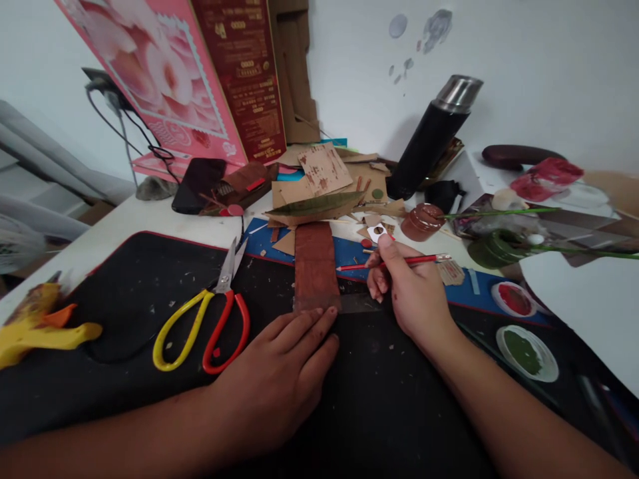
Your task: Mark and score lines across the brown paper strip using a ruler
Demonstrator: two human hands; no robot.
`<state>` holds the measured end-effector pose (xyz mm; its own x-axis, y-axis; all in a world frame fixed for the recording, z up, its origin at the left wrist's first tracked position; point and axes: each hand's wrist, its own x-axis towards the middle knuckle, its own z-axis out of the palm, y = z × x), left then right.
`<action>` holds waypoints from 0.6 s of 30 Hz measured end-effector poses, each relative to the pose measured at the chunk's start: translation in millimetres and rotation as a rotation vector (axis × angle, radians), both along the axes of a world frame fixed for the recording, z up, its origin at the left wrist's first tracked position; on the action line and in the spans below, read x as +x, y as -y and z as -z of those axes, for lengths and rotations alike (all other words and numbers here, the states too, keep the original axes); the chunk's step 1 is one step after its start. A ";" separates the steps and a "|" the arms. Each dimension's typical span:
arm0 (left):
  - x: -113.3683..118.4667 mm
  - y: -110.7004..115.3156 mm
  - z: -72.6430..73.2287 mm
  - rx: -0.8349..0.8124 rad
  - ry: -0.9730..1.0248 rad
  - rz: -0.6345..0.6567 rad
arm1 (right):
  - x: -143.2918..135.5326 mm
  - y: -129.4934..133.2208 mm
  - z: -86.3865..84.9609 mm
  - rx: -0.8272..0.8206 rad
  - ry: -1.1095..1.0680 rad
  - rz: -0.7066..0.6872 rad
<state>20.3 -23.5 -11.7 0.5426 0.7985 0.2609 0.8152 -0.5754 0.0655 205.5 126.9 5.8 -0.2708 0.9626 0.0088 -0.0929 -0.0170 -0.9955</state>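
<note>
A painted brown strip, apparently of card, lies lengthwise in front of me on the black mat. Across its near end runs a clear, ruler-like strip. My left hand lies flat with fingers stretched, their tips pressing on the clear strip and the near end of the brown piece. Between the fingers of my right hand is a red pencil. Its tip points left, just off the brown strip's right edge. Scissors with one yellow and one red handle lie partly spread to the left.
A yellow glue gun lies far left. Paint lids, red and green, sit at right. Behind are a brown paint jar, a black thermos, cardboard scraps, a phone and a pink box.
</note>
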 end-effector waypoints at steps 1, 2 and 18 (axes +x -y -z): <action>0.0 0.0 -0.1 0.003 0.001 0.000 | -0.5 0.2 0.3 0.000 0.008 -0.010; -0.1 -0.1 -0.3 0.005 0.000 0.001 | -0.9 0.5 0.4 0.003 0.012 -0.017; 0.1 -1.3 -5.6 0.043 0.034 0.011 | -0.1 -0.8 -1.0 -0.010 0.033 0.003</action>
<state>20.4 -22.2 -6.1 0.5411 0.7802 0.3139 0.8067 -0.5870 0.0682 205.5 127.7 6.8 -0.2679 0.9634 -0.0095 -0.0600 -0.0265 -0.9979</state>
